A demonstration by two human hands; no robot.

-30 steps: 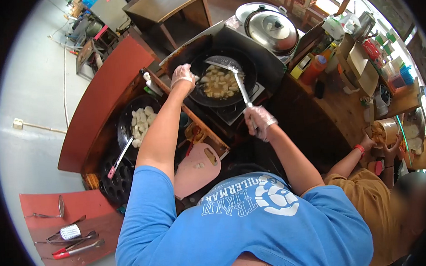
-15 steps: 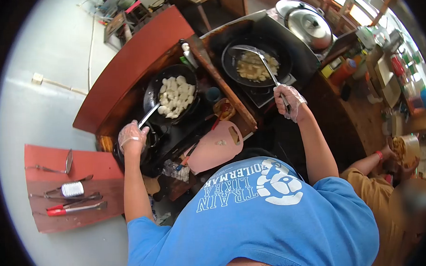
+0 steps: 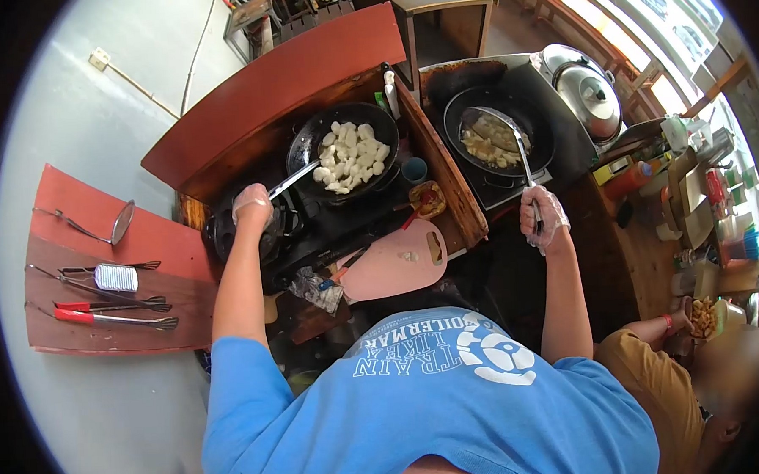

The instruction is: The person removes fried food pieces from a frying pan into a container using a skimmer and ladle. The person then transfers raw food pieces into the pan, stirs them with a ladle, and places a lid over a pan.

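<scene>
My left hand (image 3: 254,206), in a clear plastic glove, is closed around the end of a shiny long-handled metal utensil (image 3: 294,180). The utensil reaches into the left black wok (image 3: 306,138), and its head is hidden at the edge of the white, lumpy food pieces (image 3: 352,157). In a similar glove, my right hand (image 3: 544,219) grips the handle of a metal skimmer (image 3: 524,150). Its wide round head lies inside the right black wok (image 3: 531,120), over pale yellowish pieces (image 3: 490,152) frying in oil.
A wooden divider (image 3: 444,162) separates the woks. Nearer me lies a pink cutting board (image 3: 389,266). Utensils hang on a red board (image 3: 65,208) at left. A lidded pot (image 3: 589,101) stands behind the right stove. Another person's arm (image 3: 650,329) is at lower right, beside a food container.
The whole view has shifted, placing the woks lower and further right. The skimmer's head has come down among the frying pieces. Both hands keep their holds.
</scene>
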